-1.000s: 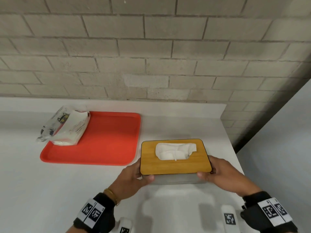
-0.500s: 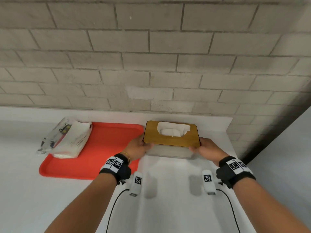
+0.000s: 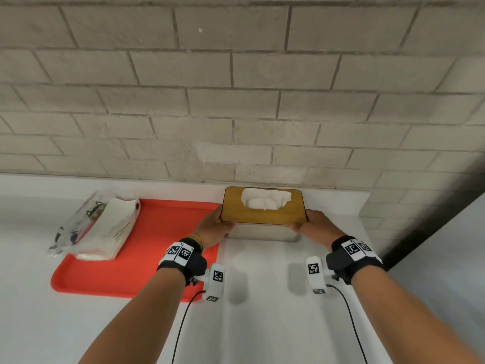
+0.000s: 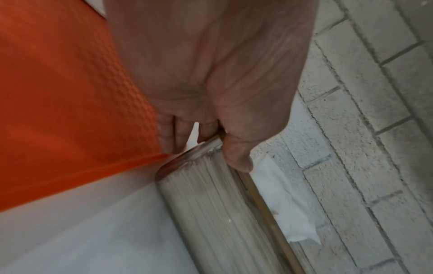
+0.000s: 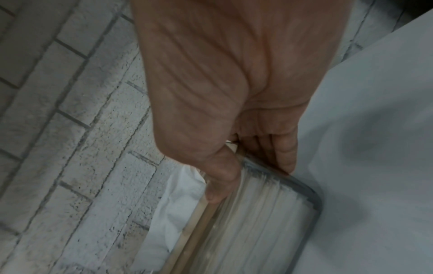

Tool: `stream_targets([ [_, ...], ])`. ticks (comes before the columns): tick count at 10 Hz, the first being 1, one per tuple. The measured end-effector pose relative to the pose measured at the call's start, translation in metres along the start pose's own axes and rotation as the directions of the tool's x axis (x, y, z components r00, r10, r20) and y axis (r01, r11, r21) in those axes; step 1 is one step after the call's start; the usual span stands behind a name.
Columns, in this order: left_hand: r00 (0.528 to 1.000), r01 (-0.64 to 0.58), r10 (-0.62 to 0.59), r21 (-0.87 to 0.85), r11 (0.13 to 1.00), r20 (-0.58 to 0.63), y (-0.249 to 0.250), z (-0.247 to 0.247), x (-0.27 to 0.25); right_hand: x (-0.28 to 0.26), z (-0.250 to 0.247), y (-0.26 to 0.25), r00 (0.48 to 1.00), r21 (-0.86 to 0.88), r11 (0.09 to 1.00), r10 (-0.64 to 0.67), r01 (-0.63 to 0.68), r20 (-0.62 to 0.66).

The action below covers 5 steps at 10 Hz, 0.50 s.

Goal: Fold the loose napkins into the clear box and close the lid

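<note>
The print on the napkin pack (image 3: 105, 227) is too small to read. Your left hand (image 3: 214, 228) and right hand (image 3: 313, 225) grip the two short ends of the clear box (image 3: 263, 232), near the wall. Its long axis runs left to right, the wooden lid (image 3: 262, 215) is on top.

I see both arms stretched forward, my left hand (image 3: 214, 227) and right hand (image 3: 313, 227) each curled in a grip (thumbs on top, fingers underneath), wrists level.
</note>
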<state>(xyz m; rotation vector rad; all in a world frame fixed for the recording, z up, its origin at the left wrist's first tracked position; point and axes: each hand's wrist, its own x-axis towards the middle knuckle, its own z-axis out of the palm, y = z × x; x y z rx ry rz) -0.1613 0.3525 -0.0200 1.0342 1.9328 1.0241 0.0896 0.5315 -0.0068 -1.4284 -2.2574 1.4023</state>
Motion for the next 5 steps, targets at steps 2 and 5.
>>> stream_targets([
  [2, 1.0, 0.016, -0.017, -0.02, 1.0, -0.013, -0.001, 0.005, -0.002, 0.0, 0.004, 0.008, 1.0, 0.018, 1.0, -0.003, 0.004, -0.028],
  [5, 0.988, 0.068, -0.1, -0.249, 0.966, -0.116, -0.02, 0.004, -0.094, -0.055, 0.003, 0.011, 0.974, 0.096, 0.993, -0.046, 0.069, -0.222],
])
